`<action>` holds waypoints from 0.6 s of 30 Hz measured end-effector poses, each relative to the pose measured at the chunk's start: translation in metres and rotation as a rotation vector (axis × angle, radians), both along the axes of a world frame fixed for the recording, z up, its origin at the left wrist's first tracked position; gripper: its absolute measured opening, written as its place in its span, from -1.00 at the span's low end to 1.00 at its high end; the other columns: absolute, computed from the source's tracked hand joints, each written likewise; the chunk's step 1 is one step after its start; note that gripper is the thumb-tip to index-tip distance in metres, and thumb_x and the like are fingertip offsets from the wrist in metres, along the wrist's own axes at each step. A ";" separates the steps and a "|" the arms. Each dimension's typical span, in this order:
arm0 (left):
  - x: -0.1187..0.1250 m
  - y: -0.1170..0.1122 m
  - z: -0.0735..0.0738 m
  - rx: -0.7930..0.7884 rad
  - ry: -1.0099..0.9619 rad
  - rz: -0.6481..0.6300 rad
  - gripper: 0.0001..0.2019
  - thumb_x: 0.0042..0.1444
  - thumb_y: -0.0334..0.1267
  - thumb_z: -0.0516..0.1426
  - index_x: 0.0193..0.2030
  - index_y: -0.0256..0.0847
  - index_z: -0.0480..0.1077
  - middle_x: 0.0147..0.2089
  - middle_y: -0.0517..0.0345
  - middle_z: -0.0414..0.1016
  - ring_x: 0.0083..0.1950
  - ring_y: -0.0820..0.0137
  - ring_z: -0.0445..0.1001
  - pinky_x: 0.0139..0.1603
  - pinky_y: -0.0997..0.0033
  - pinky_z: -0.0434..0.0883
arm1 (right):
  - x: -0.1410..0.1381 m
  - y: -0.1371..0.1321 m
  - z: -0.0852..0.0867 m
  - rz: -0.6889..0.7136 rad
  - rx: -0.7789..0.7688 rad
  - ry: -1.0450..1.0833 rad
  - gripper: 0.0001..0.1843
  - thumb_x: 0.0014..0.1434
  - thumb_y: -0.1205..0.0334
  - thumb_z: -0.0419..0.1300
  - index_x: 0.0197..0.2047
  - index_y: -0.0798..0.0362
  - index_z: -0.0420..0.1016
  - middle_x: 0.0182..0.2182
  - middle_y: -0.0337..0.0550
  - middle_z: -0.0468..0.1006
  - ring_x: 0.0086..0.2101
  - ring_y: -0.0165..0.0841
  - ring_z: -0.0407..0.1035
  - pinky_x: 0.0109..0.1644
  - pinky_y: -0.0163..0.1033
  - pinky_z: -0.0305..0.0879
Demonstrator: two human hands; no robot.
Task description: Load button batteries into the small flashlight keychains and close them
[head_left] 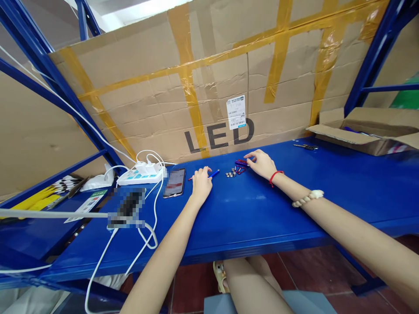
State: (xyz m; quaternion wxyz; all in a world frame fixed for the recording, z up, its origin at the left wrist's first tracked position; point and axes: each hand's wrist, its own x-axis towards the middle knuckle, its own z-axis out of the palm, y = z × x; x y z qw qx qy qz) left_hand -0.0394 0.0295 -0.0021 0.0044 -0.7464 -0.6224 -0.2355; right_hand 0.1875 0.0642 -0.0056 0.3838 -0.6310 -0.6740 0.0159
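Observation:
My left hand (202,185) rests on the blue table, its fingers curled over a slim blue pen-like stick (214,173). The stick's blue end sticks out to the right, and a red tip shows on the left. At the heap's right edge, my right hand (262,162) has its thumb and forefinger apart beside short purple-blue tubes (241,164). Red carabiner clips (241,171) lie just below the tubes. Several small silver round pieces (230,174) are scattered left of the clips, between my hands.
A phone (174,183) lies left of my left hand. Behind it is a white power strip (141,176) with plugs and trailing cables. Keys (305,147) and an open cardboard box (366,131) are at the right. A taped cardboard sheet (157,109) stands along the back.

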 end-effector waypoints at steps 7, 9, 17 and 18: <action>0.000 0.002 -0.003 0.022 0.009 0.034 -0.79 0.12 -0.35 0.03 -0.14 -0.22 0.42 -0.17 -0.05 0.40 -0.08 0.19 0.28 -0.07 0.24 0.21 | -0.003 -0.003 0.002 0.014 -0.007 -0.007 -0.77 0.06 0.32 0.07 -0.27 0.01 0.52 -0.22 -0.16 0.44 -0.35 -0.40 0.37 -0.24 -0.29 0.26; 0.000 0.002 -0.003 0.061 -0.027 0.046 -0.79 0.13 -0.36 0.01 -0.15 -0.22 0.43 -0.15 -0.06 0.39 -0.09 0.19 0.29 -0.09 0.23 0.22 | -0.004 -0.004 0.003 0.027 0.000 0.002 -0.78 0.06 0.32 0.07 -0.27 0.01 0.52 -0.22 -0.16 0.45 -0.36 -0.41 0.37 -0.25 -0.29 0.26; 0.000 0.006 -0.001 0.285 -0.257 0.024 -0.78 0.15 -0.37 -0.02 -0.14 -0.19 0.41 -0.19 0.00 0.36 -0.11 0.23 0.31 -0.09 0.24 0.26 | -0.011 -0.006 0.002 0.167 0.152 0.015 -0.79 0.07 0.32 0.05 -0.29 0.02 0.50 -0.30 -0.18 0.47 -0.40 -0.40 0.37 -0.24 -0.26 0.28; 0.001 0.007 -0.001 0.308 -0.292 0.015 -0.78 0.15 -0.37 -0.02 -0.14 -0.19 0.40 -0.20 0.01 0.36 -0.12 0.25 0.31 -0.08 0.24 0.27 | -0.012 -0.006 0.003 0.198 0.172 0.013 -0.79 0.08 0.32 0.05 -0.27 0.02 0.49 -0.30 -0.18 0.48 -0.39 -0.40 0.37 -0.23 -0.26 0.29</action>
